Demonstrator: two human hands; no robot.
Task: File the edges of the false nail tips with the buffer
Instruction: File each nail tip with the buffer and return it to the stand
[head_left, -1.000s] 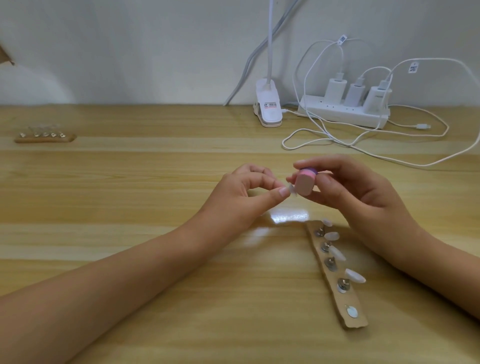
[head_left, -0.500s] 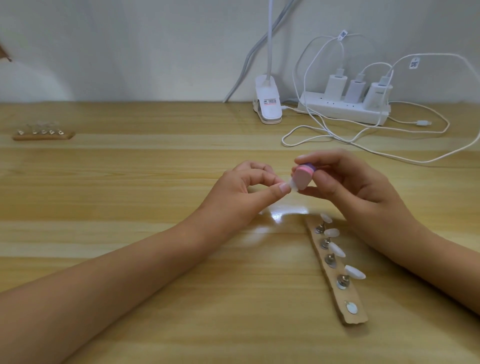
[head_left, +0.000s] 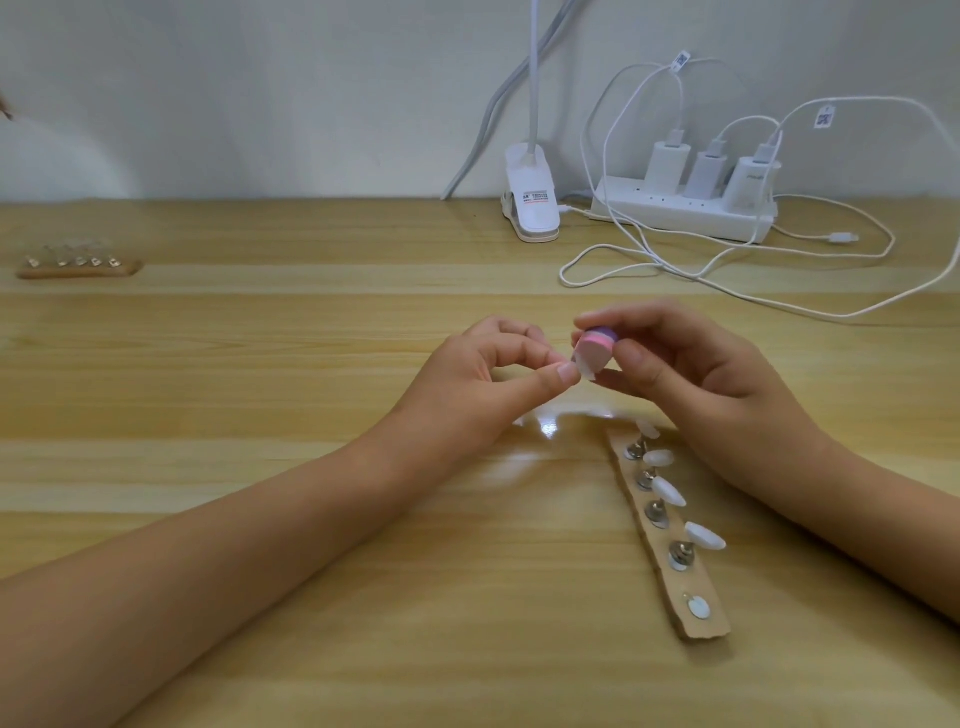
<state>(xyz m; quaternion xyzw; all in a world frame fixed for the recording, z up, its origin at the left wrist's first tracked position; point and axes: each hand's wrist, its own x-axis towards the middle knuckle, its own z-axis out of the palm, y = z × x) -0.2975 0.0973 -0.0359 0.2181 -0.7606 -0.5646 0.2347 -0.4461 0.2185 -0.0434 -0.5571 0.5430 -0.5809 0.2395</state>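
My right hand (head_left: 691, 384) grips a small pink and purple buffer block (head_left: 752, 349) between thumb and fingers, above the table's middle. My left hand (head_left: 483, 384) pinches a pale false nail tip (head_left: 742, 370) between thumb and forefinger, and the tip lies against the buffer's lower edge. Below my right hand a cardboard strip (head_left: 670, 551) lies on the table with metal studs; several white nail tips (head_left: 704, 536) sit on them, and the nearest stud (head_left: 697, 607) carries no tip.
A second strip of nail holders (head_left: 78, 262) lies at the far left. A white clip lamp base (head_left: 532, 205), a power strip (head_left: 685, 208) with three chargers, and loose white cables (head_left: 727, 270) fill the back right of the wooden table (head_left: 260, 519).
The buffer has tilted and shifted slightly against the nail tip in my left hand. Both hands stay in about the same place.
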